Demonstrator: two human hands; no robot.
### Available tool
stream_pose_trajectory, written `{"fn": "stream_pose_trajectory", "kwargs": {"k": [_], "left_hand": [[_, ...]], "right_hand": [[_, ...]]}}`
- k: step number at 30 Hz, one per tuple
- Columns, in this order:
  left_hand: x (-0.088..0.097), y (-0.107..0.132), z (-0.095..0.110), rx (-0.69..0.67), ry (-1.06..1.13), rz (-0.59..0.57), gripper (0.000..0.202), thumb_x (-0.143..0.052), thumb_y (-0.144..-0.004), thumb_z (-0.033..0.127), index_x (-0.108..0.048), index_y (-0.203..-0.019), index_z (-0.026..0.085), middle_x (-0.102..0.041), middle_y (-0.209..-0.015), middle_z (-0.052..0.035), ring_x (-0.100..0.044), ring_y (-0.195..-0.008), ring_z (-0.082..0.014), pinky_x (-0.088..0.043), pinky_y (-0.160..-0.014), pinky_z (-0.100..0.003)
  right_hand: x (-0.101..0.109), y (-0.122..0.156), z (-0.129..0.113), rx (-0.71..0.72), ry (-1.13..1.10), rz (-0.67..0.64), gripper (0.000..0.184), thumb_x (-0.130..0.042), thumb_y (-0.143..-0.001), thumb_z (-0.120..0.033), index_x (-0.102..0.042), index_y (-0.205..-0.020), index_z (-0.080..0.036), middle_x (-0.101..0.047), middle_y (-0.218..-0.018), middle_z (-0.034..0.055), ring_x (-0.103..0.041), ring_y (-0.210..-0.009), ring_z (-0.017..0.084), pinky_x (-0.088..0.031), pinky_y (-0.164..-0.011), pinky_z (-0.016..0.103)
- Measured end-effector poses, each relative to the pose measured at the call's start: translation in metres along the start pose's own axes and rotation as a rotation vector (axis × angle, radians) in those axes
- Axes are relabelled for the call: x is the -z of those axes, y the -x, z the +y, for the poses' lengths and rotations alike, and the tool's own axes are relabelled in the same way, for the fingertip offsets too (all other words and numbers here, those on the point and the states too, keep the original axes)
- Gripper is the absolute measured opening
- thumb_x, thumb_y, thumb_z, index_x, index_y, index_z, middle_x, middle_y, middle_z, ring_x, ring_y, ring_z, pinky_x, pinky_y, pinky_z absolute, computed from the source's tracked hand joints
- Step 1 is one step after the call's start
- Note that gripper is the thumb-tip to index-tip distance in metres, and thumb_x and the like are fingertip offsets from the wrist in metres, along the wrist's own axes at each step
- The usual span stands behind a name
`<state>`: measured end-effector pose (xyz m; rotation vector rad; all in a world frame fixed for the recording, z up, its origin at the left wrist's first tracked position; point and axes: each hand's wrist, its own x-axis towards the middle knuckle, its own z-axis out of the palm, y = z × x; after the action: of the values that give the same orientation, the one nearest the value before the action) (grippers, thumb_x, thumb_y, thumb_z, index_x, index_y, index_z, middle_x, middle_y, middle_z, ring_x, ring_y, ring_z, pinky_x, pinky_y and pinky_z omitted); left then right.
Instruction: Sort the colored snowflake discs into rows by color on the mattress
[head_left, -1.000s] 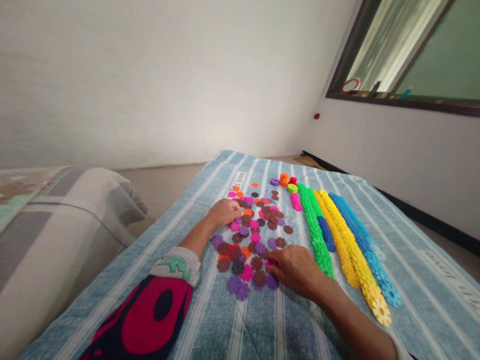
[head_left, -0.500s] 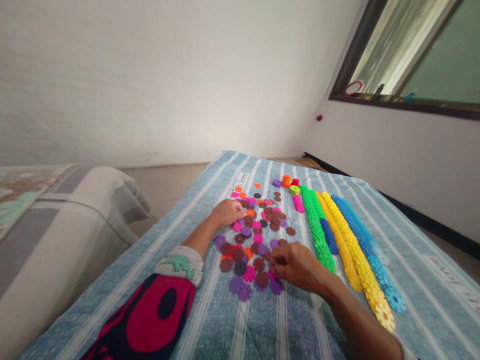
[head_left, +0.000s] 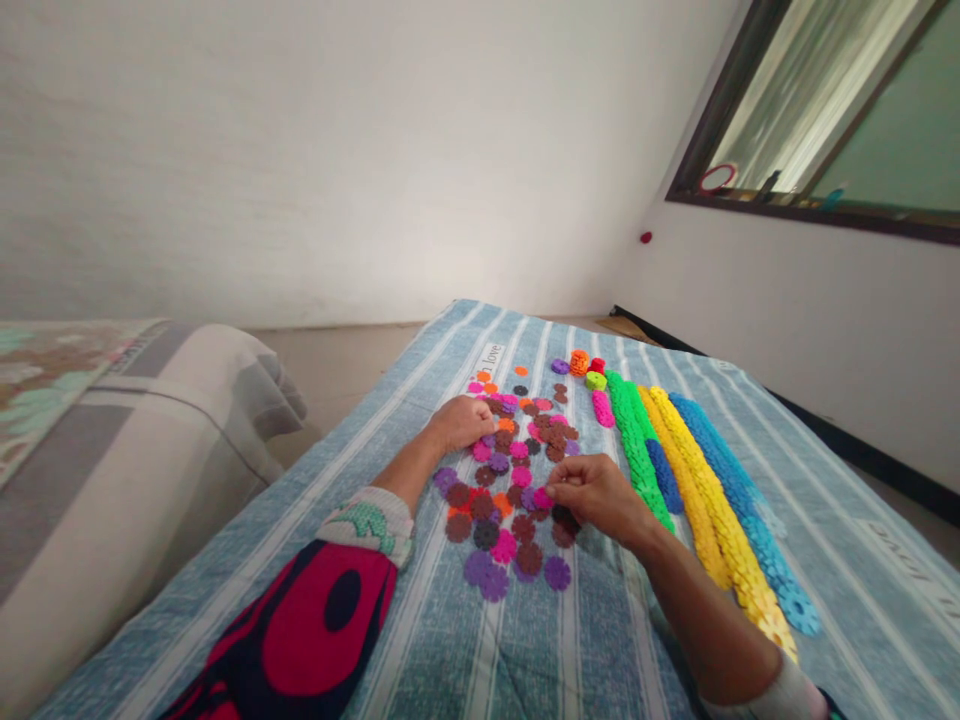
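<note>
My right hand (head_left: 596, 498) pinches a pink flower-shaped disc (head_left: 541, 497) between thumb and fingertips, just over the right side of a loose spread of discs. Purple discs (head_left: 493, 582), brown discs (head_left: 529, 558), and some pink, orange and black ones lie scattered there, many overlapping. At the left edge of that spread rests my left hand (head_left: 461, 424), its fingers curled closed; whatever they may hold is hidden.
Long overlapping rows of green (head_left: 636, 450), yellow (head_left: 716, 500) and blue discs (head_left: 750, 510) lie to the right, with a short dark blue stack (head_left: 663, 476) between. Small stacks, one orange (head_left: 579, 362), sit behind. A covered bed (head_left: 187, 400) stands left.
My right hand has lifted slightly up and away from the near discs, and a pink disc now shows in its pinch. My left hand stays nearly in place. The view has shifted a little.
</note>
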<state>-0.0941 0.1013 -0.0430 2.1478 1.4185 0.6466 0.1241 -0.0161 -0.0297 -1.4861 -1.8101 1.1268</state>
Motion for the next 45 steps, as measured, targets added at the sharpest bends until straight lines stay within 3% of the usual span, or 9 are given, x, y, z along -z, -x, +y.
{"fn": "stream_pose_trajectory", "kwargs": {"k": [4, 11, 19, 27, 31, 39, 45], "left_hand": [[0.0, 0.0, 0.0, 0.009, -0.002, 0.011, 0.022, -0.056, -0.068, 0.032, -0.069, -0.064, 0.016, -0.062, -0.057, 0.0005, -0.053, -0.057, -0.0121, -0.035, -0.054, -0.022], [-0.002, -0.001, -0.001, 0.012, 0.002, 0.007, 0.02, -0.058, -0.069, 0.033, -0.068, -0.062, 0.016, -0.059, -0.054, 0.002, -0.052, -0.056, -0.0121, -0.035, -0.054, -0.023], [-0.003, 0.0, -0.002, -0.002, 0.014, 0.012, 0.02, -0.057, -0.069, 0.032, -0.068, -0.062, 0.016, -0.06, -0.055, 0.0014, -0.051, -0.056, -0.012, -0.034, -0.054, -0.023], [-0.002, -0.001, -0.003, -0.027, 0.012, 0.018, 0.02, -0.057, -0.069, 0.031, -0.068, -0.061, 0.016, -0.06, -0.054, 0.0007, -0.051, -0.056, -0.0121, -0.034, -0.054, -0.023], [-0.002, -0.001, -0.002, -0.018, -0.006, 0.018, 0.019, -0.058, -0.069, 0.031, -0.067, -0.06, 0.016, -0.059, -0.053, 0.0014, -0.05, -0.055, -0.0116, -0.033, -0.054, -0.023], [-0.002, -0.001, -0.002, 0.007, -0.018, 0.012, 0.019, -0.059, -0.07, 0.031, -0.067, -0.061, 0.017, -0.061, -0.055, 0.0015, -0.052, -0.057, -0.0117, -0.035, -0.055, -0.022], [-0.001, -0.002, -0.002, 0.013, -0.016, -0.006, 0.021, -0.057, -0.07, 0.033, -0.067, -0.061, 0.017, -0.061, -0.056, 0.0017, -0.053, -0.056, -0.012, -0.036, -0.055, -0.022]], "right_hand": [[-0.005, -0.021, -0.002, 0.021, 0.072, 0.066, 0.012, -0.057, -0.075, -0.021, -0.06, -0.064, -0.017, -0.045, -0.041, -0.0074, -0.041, -0.037, 0.008, -0.027, -0.039, 0.019], [-0.008, -0.046, -0.004, 0.088, 0.336, 0.122, 0.007, -0.065, -0.07, -0.015, -0.069, -0.065, -0.017, -0.054, -0.054, -0.0035, -0.047, -0.052, 0.01, -0.03, -0.05, 0.021], [-0.003, -0.038, -0.011, 0.135, 0.562, 0.0, 0.023, -0.067, -0.075, -0.023, -0.075, -0.096, -0.025, -0.063, -0.063, -0.0006, -0.057, -0.063, 0.016, -0.034, -0.058, 0.024], [-0.003, -0.039, -0.013, 0.149, 0.689, -0.092, 0.031, -0.063, -0.078, -0.024, -0.071, -0.107, -0.03, -0.071, -0.081, 0.0025, -0.064, -0.081, 0.022, -0.038, -0.067, 0.027], [-0.003, -0.041, -0.014, 0.154, 0.694, -0.113, 0.028, -0.063, -0.078, -0.024, -0.072, -0.104, -0.03, -0.071, -0.083, 0.0018, -0.064, -0.084, 0.021, -0.039, -0.069, 0.027], [-0.002, -0.043, -0.018, 0.123, 0.596, -0.089, 0.016, -0.067, -0.073, -0.015, -0.07, -0.087, -0.022, -0.056, -0.058, -0.0052, -0.054, -0.058, 0.012, -0.034, -0.056, 0.021], [0.0, -0.034, -0.02, 0.131, 0.518, -0.025, 0.011, -0.07, -0.07, -0.011, -0.064, -0.073, -0.019, -0.047, -0.056, -0.0081, -0.047, -0.055, 0.009, -0.03, -0.053, 0.019]]}}
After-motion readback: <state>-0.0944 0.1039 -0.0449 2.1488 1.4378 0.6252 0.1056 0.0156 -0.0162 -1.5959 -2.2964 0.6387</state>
